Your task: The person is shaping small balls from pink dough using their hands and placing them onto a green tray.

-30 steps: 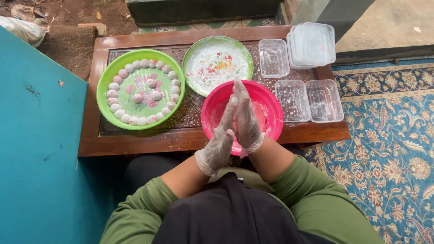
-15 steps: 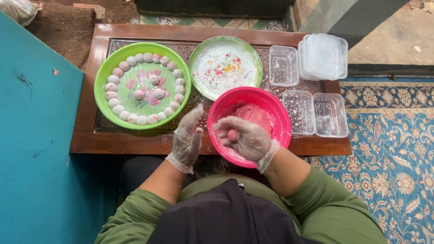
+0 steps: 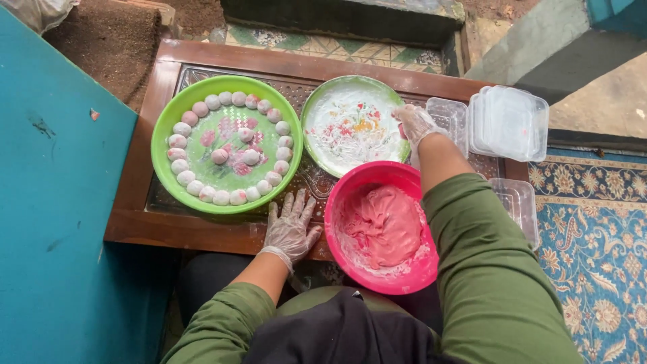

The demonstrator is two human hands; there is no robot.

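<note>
My left hand (image 3: pixel 290 229), in a thin clear glove, rests flat with fingers spread on the wooden table (image 3: pixel 195 232), between the green plate (image 3: pixel 160 138) and the pink bowl (image 3: pixel 350 182). My right hand (image 3: pixel 416 125), also gloved, reaches over the right edge of the floured green-rimmed plate (image 3: pixel 350 128). Its fingers pinch a small pink dough ball (image 3: pixel 403 131) that barely shows. Pink dough (image 3: pixel 381 226) fills the bowl. Several pale and pink dough balls (image 3: pixel 219 156) form a ring on the green plate, with a few more in its middle.
Clear plastic containers sit at the table's right: a stack (image 3: pixel 509 121), one behind my right hand (image 3: pixel 450 114) and one near my forearm (image 3: pixel 515 202). A teal wall (image 3: pixel 54 202) stands on the left. A patterned blue carpet (image 3: pixel 593 236) lies on the right.
My hands have parted from over the pink bowl. The right one moved up with the dough ball to the floured plate; the left dropped flat onto the table.
</note>
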